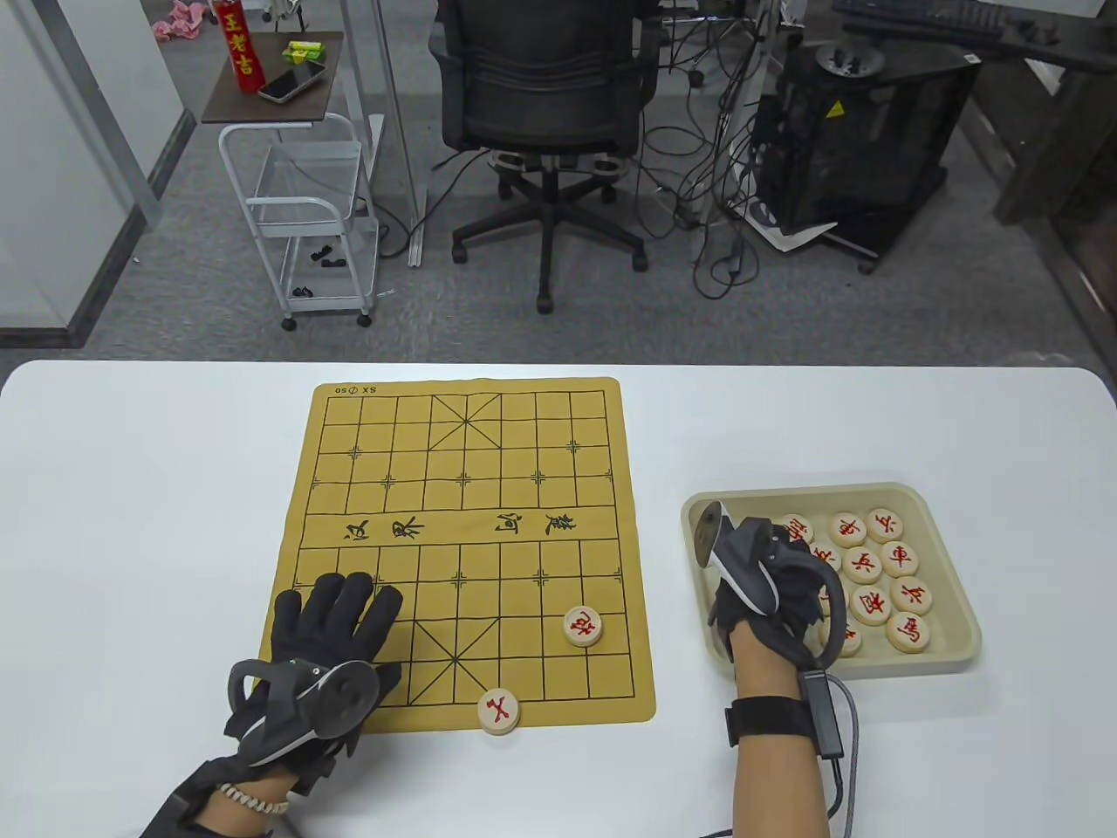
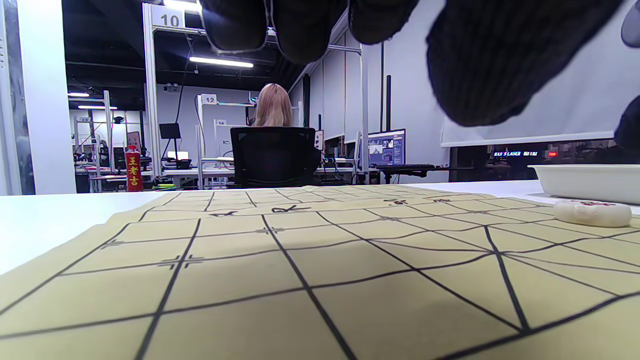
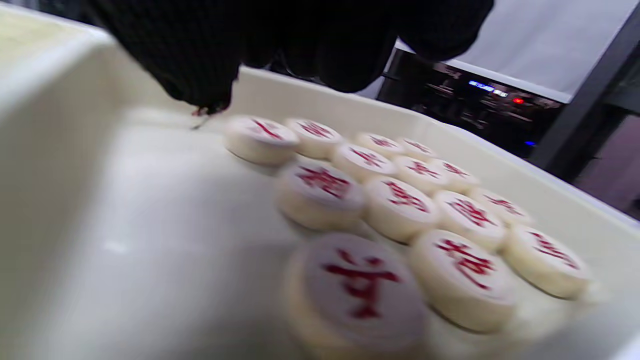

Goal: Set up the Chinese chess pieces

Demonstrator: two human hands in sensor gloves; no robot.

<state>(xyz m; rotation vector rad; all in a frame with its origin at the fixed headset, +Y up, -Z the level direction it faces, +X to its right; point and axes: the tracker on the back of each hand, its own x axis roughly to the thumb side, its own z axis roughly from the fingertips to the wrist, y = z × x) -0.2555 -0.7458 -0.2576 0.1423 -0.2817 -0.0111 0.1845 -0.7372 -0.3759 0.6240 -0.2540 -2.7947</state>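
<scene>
A tan Chinese chess board mat [image 1: 462,524] lies mid-table. Two pale round pieces with red characters are on it: one [image 1: 583,626] at the near right, also low in the left wrist view [image 2: 592,212], and one [image 1: 499,710] on the near edge. My left hand [image 1: 345,607] rests flat, fingers spread, on the board's near-left corner. My right hand [image 1: 785,580] reaches into a beige tray [image 1: 951,515] holding several red pieces [image 3: 400,207]. Its fingers [image 3: 200,60] hang curled just over the pieces and I see nothing held between them.
The tray sits to the right of the board. Its wall [image 3: 45,100] rises close beside my right hand. An office chair [image 1: 545,96], a small cart [image 1: 301,201] and cables stand on the floor beyond the table's far edge.
</scene>
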